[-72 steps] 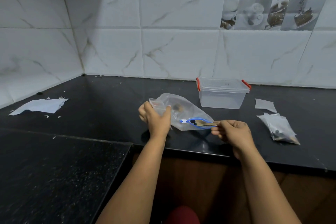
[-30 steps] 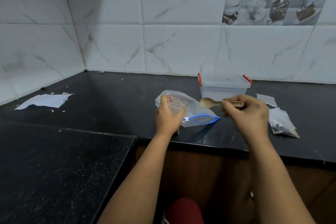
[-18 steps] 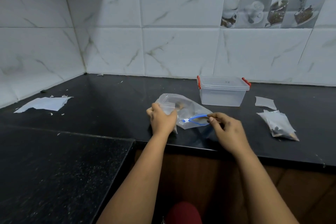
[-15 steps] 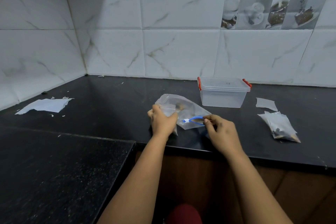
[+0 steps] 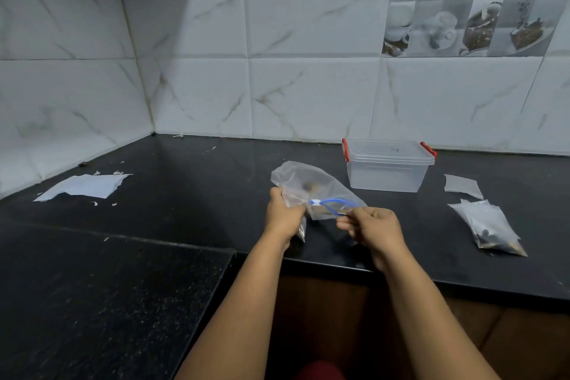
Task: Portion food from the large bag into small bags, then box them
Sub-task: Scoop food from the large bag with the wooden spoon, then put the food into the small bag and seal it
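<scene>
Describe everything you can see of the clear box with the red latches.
The box is translucent, plastic-looking and rectangular, with a clear lid seated on top and a red latch at each short end. It stands upright on the black counter near the tiled wall, behind and to the right of the large bag. It looks empty. Neither hand touches it, and nothing leans on it.

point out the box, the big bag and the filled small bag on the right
box [image 5: 387, 174], head view, front wall
big bag [image 5: 327, 187], head view, clear side panel
filled small bag [image 5: 490, 230], head view, middle of pouch
</scene>
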